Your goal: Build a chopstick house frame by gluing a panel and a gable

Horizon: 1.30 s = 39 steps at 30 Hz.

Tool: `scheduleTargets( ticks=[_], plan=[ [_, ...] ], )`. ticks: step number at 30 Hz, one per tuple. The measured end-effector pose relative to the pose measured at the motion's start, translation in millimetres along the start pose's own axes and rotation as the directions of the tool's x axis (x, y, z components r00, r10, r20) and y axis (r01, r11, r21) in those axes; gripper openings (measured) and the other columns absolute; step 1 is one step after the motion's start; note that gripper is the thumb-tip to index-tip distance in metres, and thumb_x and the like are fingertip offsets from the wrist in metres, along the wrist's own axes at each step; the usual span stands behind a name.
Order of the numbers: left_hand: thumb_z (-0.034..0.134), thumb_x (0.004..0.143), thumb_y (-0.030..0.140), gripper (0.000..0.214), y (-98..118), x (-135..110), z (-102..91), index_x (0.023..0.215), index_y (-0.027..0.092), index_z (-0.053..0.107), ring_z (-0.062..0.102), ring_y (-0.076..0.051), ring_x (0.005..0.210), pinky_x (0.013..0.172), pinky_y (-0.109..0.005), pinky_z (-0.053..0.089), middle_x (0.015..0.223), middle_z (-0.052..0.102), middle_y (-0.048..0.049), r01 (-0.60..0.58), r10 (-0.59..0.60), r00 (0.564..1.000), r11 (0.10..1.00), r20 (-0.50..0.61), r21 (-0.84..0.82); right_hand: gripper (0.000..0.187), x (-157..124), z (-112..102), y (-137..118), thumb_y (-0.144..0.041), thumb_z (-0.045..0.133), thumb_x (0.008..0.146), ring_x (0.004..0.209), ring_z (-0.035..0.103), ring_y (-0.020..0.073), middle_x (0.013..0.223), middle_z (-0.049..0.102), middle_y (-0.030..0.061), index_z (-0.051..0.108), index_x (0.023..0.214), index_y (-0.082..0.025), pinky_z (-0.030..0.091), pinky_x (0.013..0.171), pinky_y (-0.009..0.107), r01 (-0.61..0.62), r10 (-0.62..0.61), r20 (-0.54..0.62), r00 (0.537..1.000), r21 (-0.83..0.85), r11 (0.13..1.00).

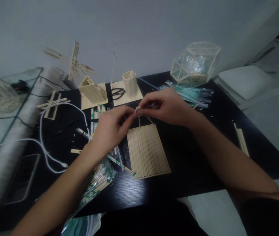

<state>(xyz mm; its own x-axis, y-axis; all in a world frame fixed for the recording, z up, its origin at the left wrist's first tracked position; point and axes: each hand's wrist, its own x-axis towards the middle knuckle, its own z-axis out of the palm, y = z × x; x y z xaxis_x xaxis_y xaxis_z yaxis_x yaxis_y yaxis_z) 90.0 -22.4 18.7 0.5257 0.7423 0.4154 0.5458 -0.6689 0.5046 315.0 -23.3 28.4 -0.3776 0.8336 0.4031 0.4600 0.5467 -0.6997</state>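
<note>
My left hand and my right hand meet fingertip to fingertip above the table, both closed in a pinch. Between them is a small pale wooden piece, mostly covered by the fingers. Just below lies a flat panel of pale sticks set side by side. Thin sticks rise from its far edge toward my hands; whether they join the pinched piece I cannot tell. Wrapped disposable chopsticks lie beside and partly behind my left hand.
At the back stand a stick windmill model, a stick cup and black-handled scissors. Plastic wrappers lie near a geometric stick frame. A white cable and a phone are at left, loose sticks at right.
</note>
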Motion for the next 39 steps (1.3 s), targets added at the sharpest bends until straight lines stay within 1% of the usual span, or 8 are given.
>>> scheduleTargets(
  ticks=[6, 11, 21, 28, 33, 39],
  plan=[
    [0.065, 0.099, 0.03, 0.014, -0.6, -0.4, 0.4, 0.097, 0.02, 0.074, 0.071, -0.014, 0.075, 0.069, -0.025, 0.05, 0.085, 0.077, -0.0008, -0.007, 0.007, 1.0, 1.0, -0.006, 0.009, 0.023, -0.7, -0.8, 0.1, -0.04, 0.081, 0.089, 0.065, 0.06, 0.0131, 0.075, 0.075, 0.0019, 0.079, 0.084, -0.017, 0.042, 0.066, 0.028, 0.031, -0.032, -0.011, 0.999, -0.061, 0.998],
    [0.065, 0.099, 0.029, 0.012, -1.5, -0.4, 0.7, 0.096, 0.02, 0.074, 0.071, -0.013, 0.074, 0.069, -0.024, 0.049, 0.083, 0.077, 0.0, -0.015, 0.015, 1.0, 1.0, -0.008, 0.025, 0.018, -1.0, -0.3, 0.5, -0.035, 0.083, 0.088, 0.063, 0.059, 0.0122, 0.074, 0.075, 0.0006, 0.079, 0.085, -0.018, 0.041, 0.065, 0.027, 0.029, -0.03, -0.016, 0.999, -0.086, 0.996],
    [0.066, 0.099, 0.028, 0.012, -1.1, -0.6, 0.0, 0.095, 0.02, 0.074, 0.071, -0.013, 0.074, 0.068, -0.024, 0.049, 0.083, 0.077, -0.0001, -0.02, 0.021, 1.0, 0.999, -0.011, 0.025, 0.021, -1.0, -0.5, 0.7, -0.038, 0.081, 0.089, 0.062, 0.057, 0.0117, 0.072, 0.074, 0.0006, 0.08, 0.084, -0.017, 0.039, 0.063, 0.028, 0.04, -0.042, -0.016, 0.999, -0.08, 0.996],
    [0.068, 0.098, 0.028, 0.011, -1.1, -0.3, -0.7, 0.093, 0.021, 0.074, 0.07, -0.013, 0.073, 0.068, -0.025, 0.049, 0.083, 0.077, 0.0002, -0.023, 0.023, 1.0, 0.999, -0.01, 0.032, 0.021, -0.9, -0.5, 1.3, -0.037, 0.079, 0.09, 0.062, 0.057, 0.0111, 0.072, 0.073, -0.0002, 0.079, 0.083, -0.017, 0.04, 0.064, 0.028, 0.032, -0.032, -0.005, 0.999, -0.094, 0.995],
    [0.066, 0.098, 0.027, 0.011, -0.5, 0.9, -1.0, 0.093, 0.02, 0.073, 0.07, -0.013, 0.072, 0.067, -0.024, 0.049, 0.082, 0.077, 0.0006, -0.013, 0.013, 1.0, 1.0, 0.003, 0.027, 0.025, -0.6, -0.4, 0.5, -0.042, 0.078, 0.091, 0.062, 0.056, 0.0112, 0.071, 0.073, -0.0001, 0.079, 0.082, -0.018, 0.04, 0.064, 0.028, 0.023, -0.024, -0.004, 1.0, -0.088, 0.996],
    [0.066, 0.099, 0.028, 0.013, -1.9, 0.3, -0.8, 0.092, 0.02, 0.073, 0.07, -0.013, 0.072, 0.066, -0.024, 0.049, 0.082, 0.077, 0.0001, -0.028, 0.028, 1.0, 0.999, 0.001, 0.016, 0.027, -0.6, -0.7, 0.4, -0.042, 0.078, 0.091, 0.062, 0.056, 0.0115, 0.072, 0.073, 0.001, 0.079, 0.083, -0.017, 0.04, 0.065, 0.029, 0.041, -0.041, -0.002, 0.999, -0.071, 0.997]
  ],
)
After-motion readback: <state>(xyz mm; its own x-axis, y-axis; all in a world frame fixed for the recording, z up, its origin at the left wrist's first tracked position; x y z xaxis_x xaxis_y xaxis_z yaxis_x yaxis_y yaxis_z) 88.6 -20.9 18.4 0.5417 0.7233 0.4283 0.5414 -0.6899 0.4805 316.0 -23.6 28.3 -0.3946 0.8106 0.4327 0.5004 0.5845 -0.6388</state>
